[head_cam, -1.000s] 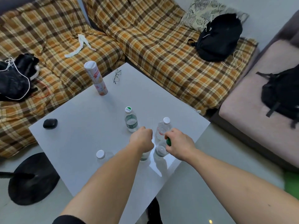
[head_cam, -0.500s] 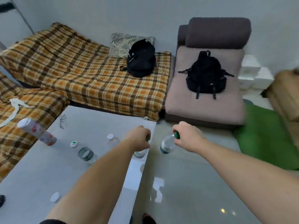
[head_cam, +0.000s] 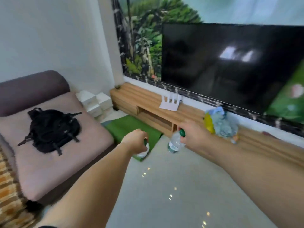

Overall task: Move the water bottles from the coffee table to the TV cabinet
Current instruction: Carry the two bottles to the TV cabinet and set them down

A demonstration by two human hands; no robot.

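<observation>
My left hand (head_cam: 135, 140) grips a clear water bottle (head_cam: 142, 152) by its green cap; most of that bottle is hidden under the hand. My right hand (head_cam: 192, 134) holds a second water bottle (head_cam: 175, 143) by its green cap, the body hanging down over the floor. Both bottles are in the air, short of the long wooden TV cabinet (head_cam: 148, 102), which runs along the wall under a black TV (head_cam: 230, 66). The coffee table is out of view.
A white router (head_cam: 169, 102) and a bundle of blue and yellow cloth (head_cam: 220, 122) lie on the cabinet top. A green mat (head_cam: 130, 127) lies before the cabinet. A black backpack (head_cam: 49, 127) rests on a pink seat (head_cam: 65, 162) at left; white boxes (head_cam: 95, 101) fill the corner.
The view has swung right from the coffee table and sofa to the TV wall. Both hands have lifted their bottles off the table and carried them toward the cabinet.
</observation>
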